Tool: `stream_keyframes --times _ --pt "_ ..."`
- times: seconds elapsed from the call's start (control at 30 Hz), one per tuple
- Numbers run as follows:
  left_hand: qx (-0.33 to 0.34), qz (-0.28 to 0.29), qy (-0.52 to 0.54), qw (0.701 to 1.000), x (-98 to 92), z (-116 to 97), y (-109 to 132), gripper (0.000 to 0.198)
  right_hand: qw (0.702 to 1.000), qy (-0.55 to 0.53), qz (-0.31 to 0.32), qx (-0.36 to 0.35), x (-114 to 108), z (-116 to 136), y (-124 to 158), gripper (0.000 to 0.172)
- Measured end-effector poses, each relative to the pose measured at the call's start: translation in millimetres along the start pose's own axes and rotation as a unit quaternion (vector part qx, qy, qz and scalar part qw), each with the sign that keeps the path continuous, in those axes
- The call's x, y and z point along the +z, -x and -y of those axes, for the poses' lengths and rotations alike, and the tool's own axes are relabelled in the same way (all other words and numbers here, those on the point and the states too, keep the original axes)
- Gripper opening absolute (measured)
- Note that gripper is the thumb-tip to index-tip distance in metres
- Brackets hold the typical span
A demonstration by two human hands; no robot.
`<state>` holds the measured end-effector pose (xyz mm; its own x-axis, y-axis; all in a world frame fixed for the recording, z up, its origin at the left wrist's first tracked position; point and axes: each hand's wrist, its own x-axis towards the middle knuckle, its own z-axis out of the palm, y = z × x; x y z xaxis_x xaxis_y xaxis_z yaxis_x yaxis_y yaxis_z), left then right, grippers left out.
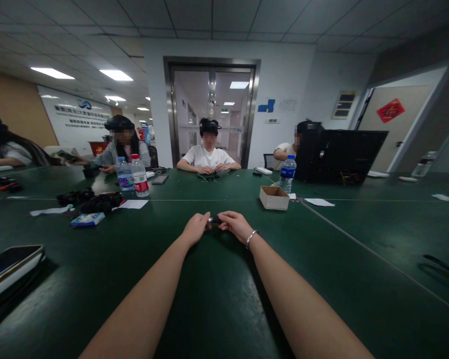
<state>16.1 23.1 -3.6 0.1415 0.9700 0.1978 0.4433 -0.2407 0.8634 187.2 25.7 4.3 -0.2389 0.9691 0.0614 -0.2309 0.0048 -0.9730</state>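
Note:
Both of my hands meet over the green table (224,289), holding a small dark object with a silver band (214,219) between them. It lies roughly level, and its exact kind cannot be made out. On its silver end, the fingers of my left hand (196,229) are closed. Pinched on the black end is my right hand (236,225), with a silver bracelet (250,239) at the wrist. Parts of the object are hidden by my fingers.
Ahead to the right stand an open cardboard box (274,198) and a water bottle (287,174). To the left are two bottles, black gear (102,202), a blue-and-white packet (87,220) and a phone (13,267). Several people sit around the table; a large monitor (344,157) stands at right.

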Motion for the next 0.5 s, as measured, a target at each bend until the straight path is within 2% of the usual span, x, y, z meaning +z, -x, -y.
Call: stream_keyframes --times 0.1,0.17,0.3,0.4,0.5 --pt "0.021 -0.025 -0.003 0.999 -0.7 -0.6 0.5 0.026 1.000 0.002 0.001 -0.001 0.4 0.5 0.3 0.006" --pt "0.007 -0.036 0.017 0.999 -1.3 -2.1 1.7 0.028 1.000 0.005 0.002 0.000 0.4 0.7 0.3 0.005" --pt "-0.007 -0.013 0.007 1.000 -1.4 -3.2 2.6 0.040 1.000 0.008 -0.002 0.004 0.0 0.2 -0.5 0.004" --pt "0.006 -0.026 0.002 1.000 -0.5 -1.1 1.6 0.031 1.000 0.006 -0.006 0.006 0.2 -0.2 -1.3 0.003" --pt "-0.004 -0.019 0.015 1.000 -0.3 0.1 0.7 0.033 1.000 0.005 -0.003 0.007 0.4 -0.1 -1.5 0.003"
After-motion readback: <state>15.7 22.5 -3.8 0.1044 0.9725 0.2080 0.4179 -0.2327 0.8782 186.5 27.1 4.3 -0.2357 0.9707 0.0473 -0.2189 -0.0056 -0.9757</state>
